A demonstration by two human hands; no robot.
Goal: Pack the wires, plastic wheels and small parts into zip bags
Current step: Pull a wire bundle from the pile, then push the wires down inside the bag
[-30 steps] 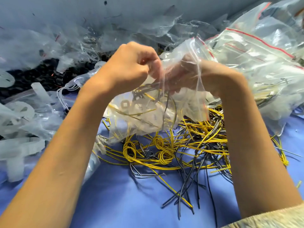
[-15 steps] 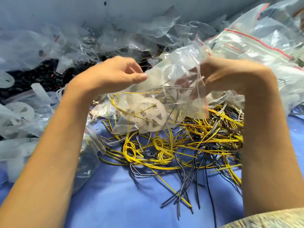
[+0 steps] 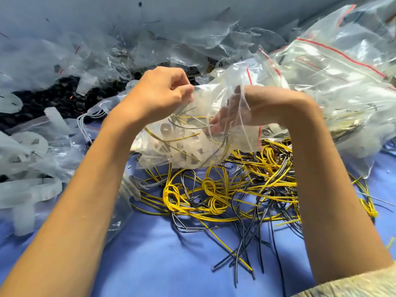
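Both hands have drawn closer together since half a second ago, and the right grip (image 3: pixel 255 108) now sits behind the clear plastic. The left grip (image 3: pixel 158 93) has its fingers curled, pinching the upper edge of one zip bag (image 3: pixel 216 86) held just above the counter (image 3: pixel 150 258). The right fingers (image 3: pixel 218 124) show only blurred through the film, so I cannot tell whether they hold the bag or are pushed inside it.

The counter is covered in blue cloth, with a plain grey wall (image 3: pixel 107 20) rising behind it.

The held bag carries white plastic wheels (image 3: pixel 171 144) and several thin wires, overlapped beyond counting. Below it on the cloth lies one tangled pile of yellow and black wires (image 3: pixel 235 202), with two knotted yellow coils at its near side. On the right is a heap of red-striped zip bags (image 3: pixel 334 67). On the left are loose white wheels (image 3: pixel 23 146) and a dark spread of small black parts (image 3: pixel 53 97), too many to count. One pale sleeve (image 3: pixel 355 284) shows at the lower right.
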